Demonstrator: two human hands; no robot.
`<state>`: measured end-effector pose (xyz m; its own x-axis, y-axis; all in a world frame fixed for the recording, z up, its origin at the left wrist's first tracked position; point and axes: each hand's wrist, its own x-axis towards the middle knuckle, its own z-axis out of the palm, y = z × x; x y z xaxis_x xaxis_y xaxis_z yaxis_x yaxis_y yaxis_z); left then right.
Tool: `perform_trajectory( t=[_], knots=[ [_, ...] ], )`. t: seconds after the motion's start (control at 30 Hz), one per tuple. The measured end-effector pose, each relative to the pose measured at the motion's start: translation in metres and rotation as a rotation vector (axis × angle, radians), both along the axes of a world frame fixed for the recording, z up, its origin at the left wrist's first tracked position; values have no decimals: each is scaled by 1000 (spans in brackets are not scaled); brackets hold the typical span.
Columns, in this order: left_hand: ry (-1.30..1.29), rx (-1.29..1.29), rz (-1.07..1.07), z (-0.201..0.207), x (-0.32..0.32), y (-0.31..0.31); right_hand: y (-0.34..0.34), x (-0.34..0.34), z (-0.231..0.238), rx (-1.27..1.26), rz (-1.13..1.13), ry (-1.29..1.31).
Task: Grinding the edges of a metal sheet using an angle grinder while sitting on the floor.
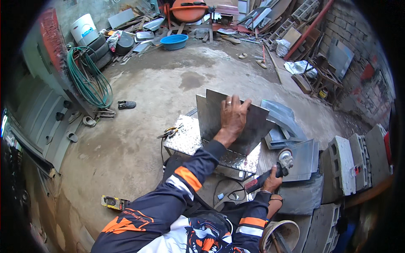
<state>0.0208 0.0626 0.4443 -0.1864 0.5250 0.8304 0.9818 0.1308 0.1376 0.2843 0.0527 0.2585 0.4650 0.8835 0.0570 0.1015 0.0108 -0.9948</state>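
My left hand (233, 118), with a ring on one finger, grips the top edge of a grey bent metal sheet (209, 114). The sheet stands upright on a low table (185, 139) topped with shiny tread plate. In my right hand (272, 182) is a corded angle grinder (258, 181). Its disc (285, 158) is beside the table's right end, apart from the upright sheet. Pliers (168, 133) with yellow handles lie on the table's left end. The sheet's far side is hidden from me.
Flat metal sheets (297, 160) and bent metal pieces (280, 118) lie to the right, by concrete blocks (341, 164). A bucket (291, 225) stands near my right arm. A yellow-black tool (113, 202) and a shoe (126, 104) lie left. A green hose (90, 78) hangs further back.
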Motion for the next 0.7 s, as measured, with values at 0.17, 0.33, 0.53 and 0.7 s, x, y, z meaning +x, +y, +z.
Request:
perform_trajectory(
  t=[0.17,0.33,0.53,0.7],
  knots=[
    [-734,-96,-160,-5,42,-31,12,30,-7,47,-10,131],
    [-788,-258,51,27,35,-16,-3,33,19,4,22,318],
    [-711,-325,150,22,-6,13,-2,36,30,-47,17,260],
    [-725,-763,-26,38,-39,6,-4,46,37,-23,6,297]
  ],
)
